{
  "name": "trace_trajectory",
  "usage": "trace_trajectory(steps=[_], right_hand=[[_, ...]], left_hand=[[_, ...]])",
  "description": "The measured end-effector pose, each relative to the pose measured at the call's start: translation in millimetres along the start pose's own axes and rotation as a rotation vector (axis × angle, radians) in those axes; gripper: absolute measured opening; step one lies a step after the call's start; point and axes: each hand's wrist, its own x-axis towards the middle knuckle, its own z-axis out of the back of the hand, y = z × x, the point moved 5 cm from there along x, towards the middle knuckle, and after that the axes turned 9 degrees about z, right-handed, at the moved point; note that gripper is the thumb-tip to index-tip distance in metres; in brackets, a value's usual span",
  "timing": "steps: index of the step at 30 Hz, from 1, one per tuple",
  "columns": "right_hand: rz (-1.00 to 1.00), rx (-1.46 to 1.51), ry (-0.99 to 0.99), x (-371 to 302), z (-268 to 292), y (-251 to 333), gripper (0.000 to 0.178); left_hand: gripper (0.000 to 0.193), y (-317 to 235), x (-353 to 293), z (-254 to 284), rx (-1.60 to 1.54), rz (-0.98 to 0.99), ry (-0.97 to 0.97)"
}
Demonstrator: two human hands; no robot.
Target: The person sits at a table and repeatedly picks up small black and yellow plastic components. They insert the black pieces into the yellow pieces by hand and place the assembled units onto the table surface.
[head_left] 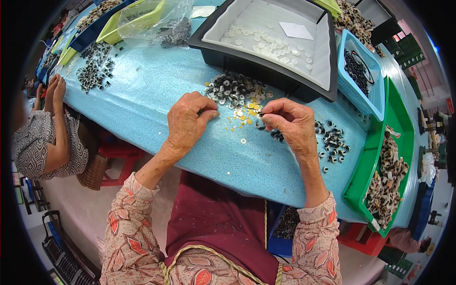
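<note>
My left hand (189,118) is closed in a pinch above the blue table (209,161). Whatever its thumb and forefinger hold, if anything, is too small to make out. With thumb and forefinger pressed together, my right hand (289,121) pinches a small dark piece (260,115). Ahead of both hands lies a heap of small black-and-white round parts (230,90). Loose yellow and white discs (247,113) are scattered between my hands. Beyond my right hand sits a group of black parts with white rings (335,142). One white ring (243,141) lies alone nearer me.
A black tray (266,61) lined with white sheeting holds white discs. To its right stand a light-blue basket (377,90) of black parts and a green tray (356,185) of mottled pieces. Far left are a dark pile (95,71), a clear bag (156,23) and a seated person (47,137).
</note>
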Motion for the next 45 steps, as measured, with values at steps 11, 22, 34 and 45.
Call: trace_trajectory(steps=[11,22,34,45], right_hand=[[0.01,0.147,0.02,0,-8,-4,0.018],[-0.045,0.113,0.043,2,1,-14,0.017],[0.415,-0.443,0.138,3,-11,14,0.025],[0.127,0.062,0.017,1,15,8,0.015]], left_hand=[[0.006,-25,15,-42,-0.947,0.427,0.399],[0.006,-34,17,-56,-0.969,0.428,0.429],[0.03,-25,13,-58,-1.361,0.564,0.586],[0.035,-26,27,-50,-1.317,0.398,0.338]])
